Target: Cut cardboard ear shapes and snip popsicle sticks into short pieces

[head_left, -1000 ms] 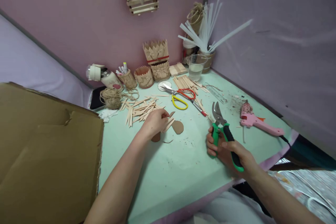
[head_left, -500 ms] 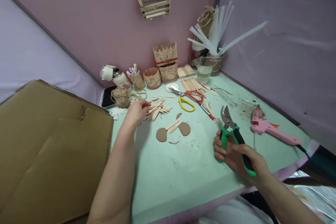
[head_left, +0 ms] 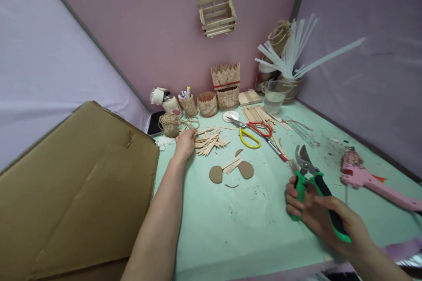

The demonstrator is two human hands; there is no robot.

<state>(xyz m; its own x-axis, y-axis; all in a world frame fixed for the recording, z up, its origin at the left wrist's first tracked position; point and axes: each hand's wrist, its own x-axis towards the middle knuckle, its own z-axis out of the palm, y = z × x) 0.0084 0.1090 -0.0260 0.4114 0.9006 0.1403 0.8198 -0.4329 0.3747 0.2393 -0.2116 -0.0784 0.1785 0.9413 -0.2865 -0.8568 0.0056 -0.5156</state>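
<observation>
My right hand [head_left: 316, 210] is wrapped round the green and black handles of a pair of pruning shears [head_left: 306, 164]; their blades stand apart and point away from me. Stretched forward, my left hand [head_left: 185, 144] is at the left edge of a heap of cut wooden craft sticks [head_left: 211, 141]. Its fingers are bent together against the heap, and what they pinch is mostly hidden. Between the hands lie two rounded brown cardboard pieces [head_left: 216, 174], with a few short sticks [head_left: 232, 165] side by side between them. A small cardboard offcut [head_left: 239, 152] lies just behind.
Red-and-yellow-handled scissors [head_left: 249, 138] lie mid-table. A pink glue gun [head_left: 365, 180] rests at right. A large cardboard sheet [head_left: 82, 193] leans at left. Along the back stand stick-covered cups [head_left: 207, 104], a twine ball [head_left: 169, 125], a water cup [head_left: 274, 101] and white glue sticks [head_left: 293, 52].
The view has shifted left, so things appear further right. My left hand has moved to the heap's left edge, its fingers lower and closer in. My right hand still holds the shears.
</observation>
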